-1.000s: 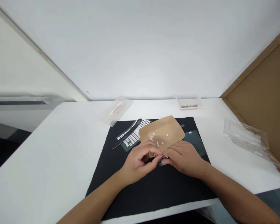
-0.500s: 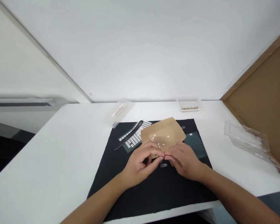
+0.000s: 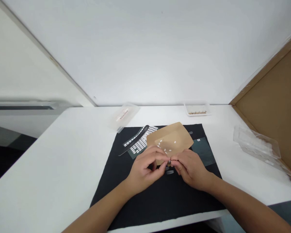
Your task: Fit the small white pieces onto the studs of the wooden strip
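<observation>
Between the fingertips of both hands is a small dark shiny piece [image 3: 169,162], too small to name. My left hand [image 3: 149,166] pinches it from the left with thumb and forefinger. From the other side, my right hand [image 3: 190,166] grips it in a pinch as well. Beneath the fingers lies a tan sheet [image 3: 178,132] with several loose white ovals on it. Just below the fingertips, small clear nail-shaped pieces [image 3: 170,172] rest on the black cloth [image 3: 160,204]. Black curved tweezers [image 3: 138,137] lie over a sheet of white oval stickers [image 3: 142,144] to the left.
A dark green sheet [image 3: 203,150] with two white ovals lies at the right. Behind stands a clear tray [image 3: 197,108] holding small gold-coloured pieces. A translucent lid [image 3: 124,116] lies back left. Clear plastic boxes [image 3: 259,145] sit near the cardboard panel [image 3: 274,90] on the right.
The fingertips have shifted slightly apart, so more of the small shiny piece shows between them. Everything else lies as before.
</observation>
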{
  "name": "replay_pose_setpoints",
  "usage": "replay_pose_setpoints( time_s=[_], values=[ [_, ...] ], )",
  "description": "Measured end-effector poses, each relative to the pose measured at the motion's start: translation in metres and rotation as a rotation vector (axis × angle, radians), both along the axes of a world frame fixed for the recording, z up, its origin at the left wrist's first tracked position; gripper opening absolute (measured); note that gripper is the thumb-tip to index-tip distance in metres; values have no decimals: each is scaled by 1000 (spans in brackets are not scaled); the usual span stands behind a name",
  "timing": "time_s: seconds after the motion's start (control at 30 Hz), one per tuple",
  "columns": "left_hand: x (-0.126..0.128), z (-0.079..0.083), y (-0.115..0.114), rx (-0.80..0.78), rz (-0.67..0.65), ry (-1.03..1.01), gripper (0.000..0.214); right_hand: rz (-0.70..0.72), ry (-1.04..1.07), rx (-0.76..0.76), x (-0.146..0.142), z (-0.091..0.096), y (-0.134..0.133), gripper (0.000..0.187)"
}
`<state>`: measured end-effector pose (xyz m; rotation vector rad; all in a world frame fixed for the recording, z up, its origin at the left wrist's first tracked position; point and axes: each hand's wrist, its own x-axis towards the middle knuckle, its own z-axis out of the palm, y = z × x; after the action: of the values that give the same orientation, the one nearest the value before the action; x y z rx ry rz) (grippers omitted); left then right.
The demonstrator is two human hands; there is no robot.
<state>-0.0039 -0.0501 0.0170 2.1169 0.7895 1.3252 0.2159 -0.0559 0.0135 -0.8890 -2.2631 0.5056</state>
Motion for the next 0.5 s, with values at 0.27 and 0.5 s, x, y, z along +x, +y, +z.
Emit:
replay_pose_setpoints(
  time_s=[0.27, 0.5],
  values=[
    [-1, -2, 2, -2, 0, -5, 18, -56, 5, 66, -1, -6, 0, 41],
    [0, -2, 2, -6, 7, -34, 15, -63, 20, 134, -2, -7, 1, 38]
  ],
)
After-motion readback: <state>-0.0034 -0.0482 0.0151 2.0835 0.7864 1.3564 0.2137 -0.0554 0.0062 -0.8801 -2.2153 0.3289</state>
